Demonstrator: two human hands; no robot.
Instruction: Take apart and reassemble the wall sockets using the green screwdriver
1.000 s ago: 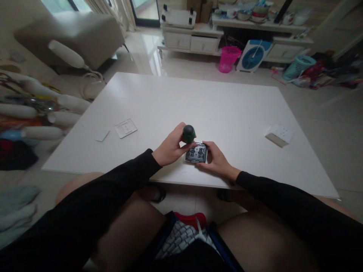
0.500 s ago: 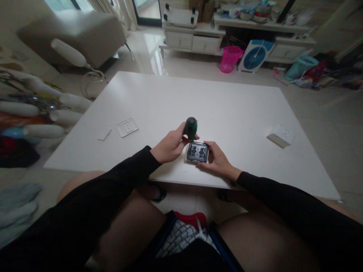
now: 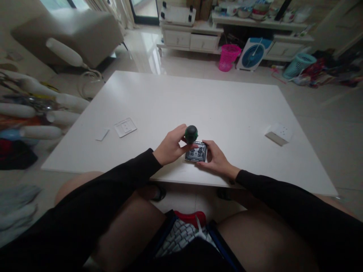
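- Socket module (image 3: 196,152), its dark back facing up, lies near the six o'clock edge of the white table (image 3: 184,98).
- Left hand (image 3: 172,146) grips an upright green-and-black tool handle (image 3: 191,135) at the module's twelve o'clock side; whether its tip touches cannot be told.
- Right hand (image 3: 217,158) grips the module from three o'clock, thumb and fingers at opposite edges.
- From the module: flat white frame (image 3: 125,127) between nine and ten, small white plate (image 3: 102,135) beyond at nine, white box (image 3: 278,133) at three.
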